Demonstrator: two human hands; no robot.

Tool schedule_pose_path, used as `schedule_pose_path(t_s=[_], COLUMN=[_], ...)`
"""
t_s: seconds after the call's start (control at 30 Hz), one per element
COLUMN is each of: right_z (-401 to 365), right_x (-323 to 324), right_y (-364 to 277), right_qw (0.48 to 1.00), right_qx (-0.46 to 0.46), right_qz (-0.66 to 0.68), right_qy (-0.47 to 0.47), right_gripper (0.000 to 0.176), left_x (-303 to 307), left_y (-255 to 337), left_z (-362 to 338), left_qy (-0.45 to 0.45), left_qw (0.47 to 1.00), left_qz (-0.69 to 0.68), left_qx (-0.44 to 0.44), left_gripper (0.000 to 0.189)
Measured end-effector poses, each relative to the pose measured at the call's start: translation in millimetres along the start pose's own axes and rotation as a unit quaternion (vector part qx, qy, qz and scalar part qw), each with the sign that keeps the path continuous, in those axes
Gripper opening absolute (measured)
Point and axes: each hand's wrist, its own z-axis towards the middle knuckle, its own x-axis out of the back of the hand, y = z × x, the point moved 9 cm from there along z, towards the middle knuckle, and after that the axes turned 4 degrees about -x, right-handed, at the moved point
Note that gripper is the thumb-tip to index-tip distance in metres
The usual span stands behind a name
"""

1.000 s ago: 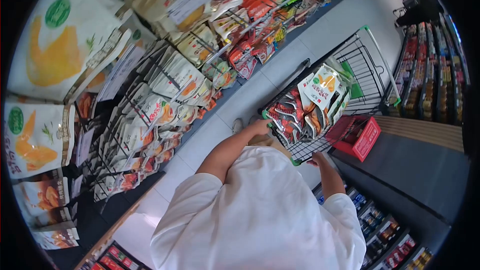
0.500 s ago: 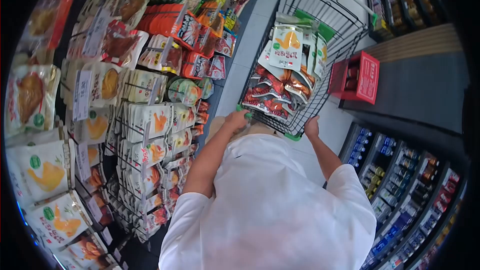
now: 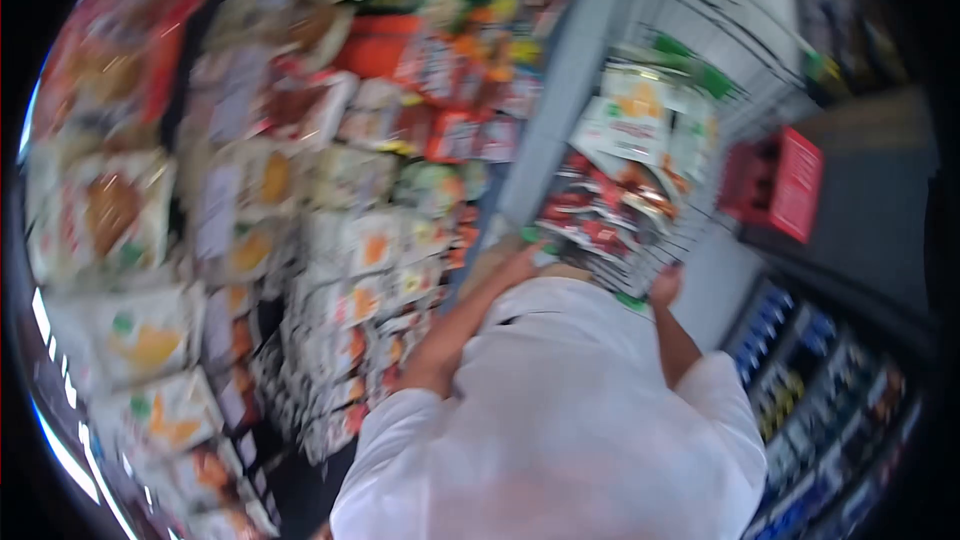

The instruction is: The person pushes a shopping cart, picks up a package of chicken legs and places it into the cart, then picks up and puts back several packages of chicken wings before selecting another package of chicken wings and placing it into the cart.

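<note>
A wire shopping cart [image 3: 700,202] with green corner pieces stands in front of me, smeared by motion. My left hand [image 3: 524,262] is closed on its near left corner, by a green piece. On the near right corner my right hand [image 3: 665,285] is closed, its fingers curled at the rim and partly hidden. Inside the cart lie white food packets [image 3: 632,128] with a yellow picture. Red-and-white packets [image 3: 596,208] lie nearer to me, below them.
Racks of hanging food packets [image 3: 150,330] line my left side. To the right, a red box [image 3: 795,185] juts from a dark counter [image 3: 860,185]. Shelves of bottles [image 3: 775,385] stand at the lower right. Pale floor [image 3: 575,70] runs along the cart's left side.
The view has swung, so cart, hands and racks appear farther right and slightly lower, and blurred. Both hands stay at the same cart corners.
</note>
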Motion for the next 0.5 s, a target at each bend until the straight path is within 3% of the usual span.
schedule_pose_path(t_s=[0.03,0.07,0.1,0.3,0.4,0.43,0.47,0.5], right_z=[1.0,-5.1,-8.7,-14.6,-5.9,-9.3,4.3,1.9], right_x=[-19.8,-2.7,9.2,12.7,-10.3,-18.3,-98.4,-88.3], right_y=[17.4,-5.2,-23.2,-42.9,-18.7,-14.1,49.8,42.3], right_qw=[0.989,0.994,0.996,0.994,0.991,0.989,0.927,0.977], right_qx=[-0.070,-0.035,0.011,0.027,0.059,-0.002,0.077,0.080], right_qz=[0.101,0.094,0.089,0.096,0.123,0.140,0.326,0.156], right_qy=[-0.083,-0.052,0.003,-0.046,-0.006,-0.050,-0.168,-0.122], right_gripper=[0.032,0.032,0.034,0.037,0.035,0.033,0.033,0.033], left_x=[3.8,8.5,14.3,25.5,35.3,36.9,20.9,37.7], left_y=[1.2,-0.7,2.5,0.5,9.4,11.5,-25.5,0.7], left_z=[-4.5,-10.5,-12.6,-9.5,-13.1,-13.8,-5.7,-8.9], left_qy=[0.057,-0.009,-0.043,-0.020,-0.033,-0.042,0.030,0.118], left_qw=[0.996,0.998,0.993,0.990,0.989,0.988,0.999,0.987], left_qz=[0.001,0.042,0.051,0.035,0.019,0.016,0.013,-0.002], left_qx=[-0.066,0.043,0.095,0.131,0.145,0.149,0.042,-0.109], left_gripper=[0.076,0.076,0.076,0.072,0.070,0.069,0.066,0.070])
